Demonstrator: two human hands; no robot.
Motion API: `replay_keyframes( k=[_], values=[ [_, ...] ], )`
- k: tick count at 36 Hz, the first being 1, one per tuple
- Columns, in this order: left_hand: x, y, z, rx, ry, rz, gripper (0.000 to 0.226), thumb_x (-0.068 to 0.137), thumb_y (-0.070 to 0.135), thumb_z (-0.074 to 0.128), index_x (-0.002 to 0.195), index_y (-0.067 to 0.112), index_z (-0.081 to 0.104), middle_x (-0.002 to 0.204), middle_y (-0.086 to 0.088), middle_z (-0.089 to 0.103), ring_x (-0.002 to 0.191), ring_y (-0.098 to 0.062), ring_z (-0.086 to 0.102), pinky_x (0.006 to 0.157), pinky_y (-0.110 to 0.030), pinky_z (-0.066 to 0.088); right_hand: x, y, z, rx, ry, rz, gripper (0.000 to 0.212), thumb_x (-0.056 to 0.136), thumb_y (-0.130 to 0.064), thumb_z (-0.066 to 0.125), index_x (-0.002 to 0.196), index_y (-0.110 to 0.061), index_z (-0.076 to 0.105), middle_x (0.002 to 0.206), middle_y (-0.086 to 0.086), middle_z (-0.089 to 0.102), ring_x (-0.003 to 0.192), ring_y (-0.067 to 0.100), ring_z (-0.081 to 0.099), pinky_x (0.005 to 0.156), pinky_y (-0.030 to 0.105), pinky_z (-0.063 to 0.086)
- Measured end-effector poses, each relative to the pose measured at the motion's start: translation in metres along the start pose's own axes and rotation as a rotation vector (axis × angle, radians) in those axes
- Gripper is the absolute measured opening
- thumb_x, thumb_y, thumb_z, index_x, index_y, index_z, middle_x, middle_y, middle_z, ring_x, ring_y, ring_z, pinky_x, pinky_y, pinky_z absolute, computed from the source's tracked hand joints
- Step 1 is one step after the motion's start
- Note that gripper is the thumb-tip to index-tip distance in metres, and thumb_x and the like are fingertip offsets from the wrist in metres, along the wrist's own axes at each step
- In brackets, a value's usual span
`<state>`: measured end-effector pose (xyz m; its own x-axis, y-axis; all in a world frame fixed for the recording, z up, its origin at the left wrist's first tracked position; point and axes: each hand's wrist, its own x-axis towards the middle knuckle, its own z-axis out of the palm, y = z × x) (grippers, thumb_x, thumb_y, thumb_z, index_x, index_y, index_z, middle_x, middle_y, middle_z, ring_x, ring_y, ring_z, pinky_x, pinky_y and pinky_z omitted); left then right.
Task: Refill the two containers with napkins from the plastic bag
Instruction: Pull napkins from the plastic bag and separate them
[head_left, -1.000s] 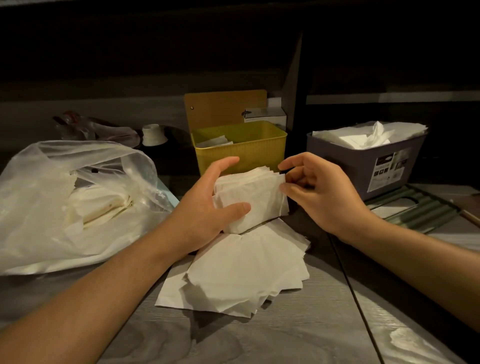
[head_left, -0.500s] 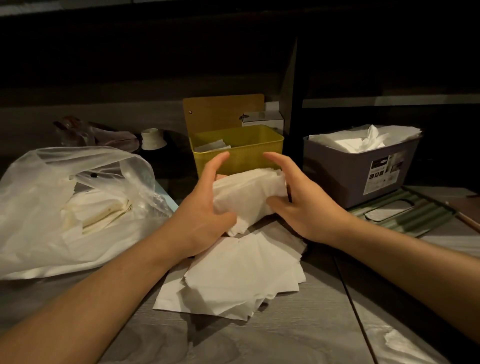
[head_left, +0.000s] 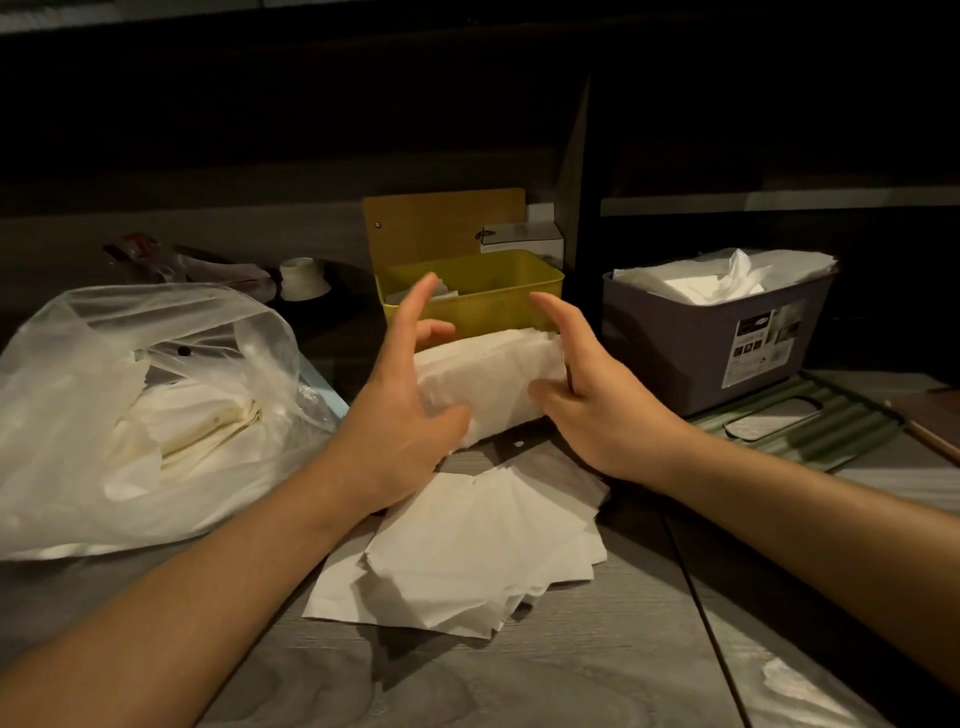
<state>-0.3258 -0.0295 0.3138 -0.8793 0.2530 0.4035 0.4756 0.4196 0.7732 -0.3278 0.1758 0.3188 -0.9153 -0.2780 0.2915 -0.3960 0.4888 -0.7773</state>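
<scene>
1. Left hand (head_left: 402, 415) and right hand (head_left: 597, 400) clasp a wad of napkins (head_left: 488, 379) between them, thumbs under, fingers partly spread.
2. Wad held above the table (head_left: 597, 675), just in front of the yellow container (head_left: 472, 301) — a few napkins inside.
3. Grey container (head_left: 711, 338), right — full.
4. Plastic bag (head_left: 140, 410), left, holds more; loose napkin pile (head_left: 478, 551) below the hands.

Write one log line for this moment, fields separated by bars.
both hands hold napkin stack | yellow box nearly empty | grey box full
</scene>
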Motion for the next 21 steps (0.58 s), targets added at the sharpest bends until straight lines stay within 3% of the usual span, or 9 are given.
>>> replay_keyframes(
  k=[2,5,8,10,12,15,16,18,21],
  values=[
    [-0.001,-0.001,0.0,0.07,-0.076,-0.017,0.117,0.085,0.008,0.077,0.145,0.066,-0.005,0.148,0.014,0.027,0.123,-0.009,0.049,0.087,-0.016,0.051,-0.001,0.0,0.002,0.002,-0.047,0.002,0.088,0.098,-0.003,0.056,0.158,-0.039,0.002,0.121,-0.032,0.037,0.094,-0.006,0.058,0.073,0.002,0.048],
    [-0.001,-0.002,0.003,0.146,-0.123,-0.04,0.119,0.083,0.006,0.076,0.145,0.066,-0.006,0.152,0.015,0.022,0.127,-0.01,0.044,0.086,-0.01,0.047,-0.003,0.0,0.003,-0.055,-0.068,0.005,0.095,0.096,0.0,0.058,0.158,-0.039,-0.003,0.133,-0.017,0.031,0.12,-0.001,0.04,0.083,-0.004,0.037],
    [-0.001,-0.002,0.003,0.149,-0.071,-0.032,0.113,0.085,0.003,0.073,0.149,0.061,0.001,0.136,0.013,0.041,0.114,-0.011,0.056,0.081,-0.009,0.052,-0.002,-0.001,0.003,-0.107,-0.03,-0.003,0.09,0.098,-0.003,0.057,0.158,-0.039,0.0,0.132,-0.015,0.039,0.107,0.004,0.057,0.089,0.005,0.043],
    [-0.001,-0.003,0.001,0.082,-0.018,-0.048,0.102,0.088,0.005,0.072,0.15,0.057,0.009,0.127,0.018,0.049,0.108,-0.006,0.06,0.081,-0.007,0.052,-0.001,-0.001,0.003,-0.118,0.019,-0.003,0.088,0.098,-0.006,0.059,0.157,-0.039,0.004,0.138,-0.012,0.042,0.114,0.003,0.053,0.096,0.011,0.043],
    [0.0,-0.003,-0.001,0.015,0.016,-0.089,0.088,0.092,0.012,0.071,0.148,0.054,0.019,0.131,0.015,0.053,0.111,-0.006,0.061,0.085,-0.014,0.055,-0.002,0.0,0.002,-0.195,0.108,-0.034,0.083,0.096,-0.009,0.064,0.156,-0.038,0.015,0.143,-0.011,0.038,0.124,0.002,0.041,0.103,0.017,0.04],
    [0.001,-0.004,-0.004,0.035,0.042,-0.121,0.07,0.093,0.02,0.07,0.147,0.045,0.033,0.129,0.021,0.052,0.116,-0.007,0.059,0.085,-0.02,0.057,-0.003,-0.003,-0.007,-0.375,0.233,-0.245,0.058,0.092,-0.015,0.069,0.144,-0.026,0.045,0.128,-0.015,0.041,0.112,-0.001,0.043,0.093,0.015,0.042],
    [0.001,-0.005,-0.004,0.024,0.049,-0.13,0.068,0.093,0.019,0.07,0.146,0.043,0.037,0.123,0.025,0.052,0.112,-0.005,0.06,0.081,-0.018,0.058,-0.004,-0.004,-0.012,-0.366,0.192,-0.319,0.045,0.092,-0.019,0.068,0.135,-0.024,0.054,0.12,-0.018,0.047,0.103,-0.001,0.048,0.086,0.014,0.045],
    [0.001,-0.005,-0.005,-0.008,0.06,-0.149,0.065,0.093,0.016,0.07,0.144,0.041,0.04,0.12,0.025,0.053,0.106,-0.004,0.063,0.079,-0.022,0.06,-0.007,-0.01,-0.021,-0.309,-0.04,-0.355,0.029,0.09,-0.032,0.066,0.119,-0.028,0.064,0.108,-0.022,0.057,0.096,0.003,0.056,0.079,0.017,0.05],
    [0.001,-0.007,-0.006,-0.002,0.078,-0.144,0.063,0.093,0.016,0.07,0.143,0.04,0.041,0.118,0.027,0.055,0.099,0.006,0.063,0.077,-0.02,0.06,-0.009,-0.018,-0.026,-0.327,-0.465,-0.195,0.033,0.089,-0.045,0.068,0.121,-0.037,0.066,0.119,-0.025,0.058,0.114,-0.004,0.053,0.096,0.023,0.048]
  ],
)
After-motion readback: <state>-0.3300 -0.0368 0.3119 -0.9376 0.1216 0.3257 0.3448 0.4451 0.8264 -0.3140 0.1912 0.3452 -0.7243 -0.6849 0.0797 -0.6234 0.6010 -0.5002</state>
